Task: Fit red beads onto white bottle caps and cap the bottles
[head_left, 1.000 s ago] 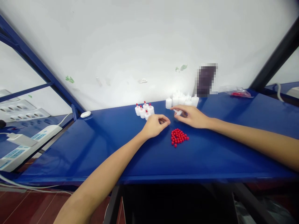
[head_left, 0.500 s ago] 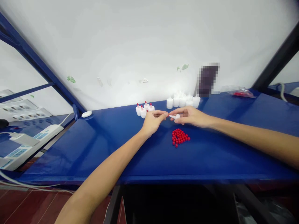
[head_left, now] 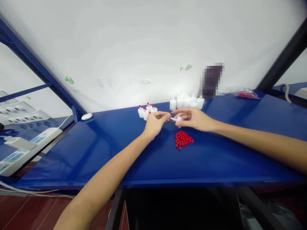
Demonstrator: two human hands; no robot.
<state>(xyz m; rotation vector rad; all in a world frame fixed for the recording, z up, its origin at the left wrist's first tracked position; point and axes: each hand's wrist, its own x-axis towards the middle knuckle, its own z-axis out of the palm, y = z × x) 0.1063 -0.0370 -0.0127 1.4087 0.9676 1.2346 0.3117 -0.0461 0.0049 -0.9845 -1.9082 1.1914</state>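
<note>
Between the thumb and fingertips of my left hand (head_left: 154,124) a small red cap (head_left: 170,116) is pinched, mostly covered by the fingers. My right hand (head_left: 195,119) holds a small white nozzle bottle (head_left: 178,119) on its side, its thin tip pointing left at the red cap. Fingers hide part of the bottle. The tip meets the cap at my left fingertips; how far it goes in I cannot tell. Below the hands lies a cluster of loose red caps (head_left: 183,139). Behind my left hand stand several white bottles with red caps (head_left: 145,114).
Several white bottles without red caps (head_left: 185,103) stand by the wall. A clear plastic bag with red pieces (head_left: 247,94) lies at the back right of the blue table (head_left: 96,156). A white oval case (head_left: 86,116) sits back left, and a power strip (head_left: 31,150) lies further left.
The whole view has shifted slightly. Both hands stay together at the cap and nozzle, with the index finger of my right hand a little more raised. The caps and standing bottles look unchanged.
</note>
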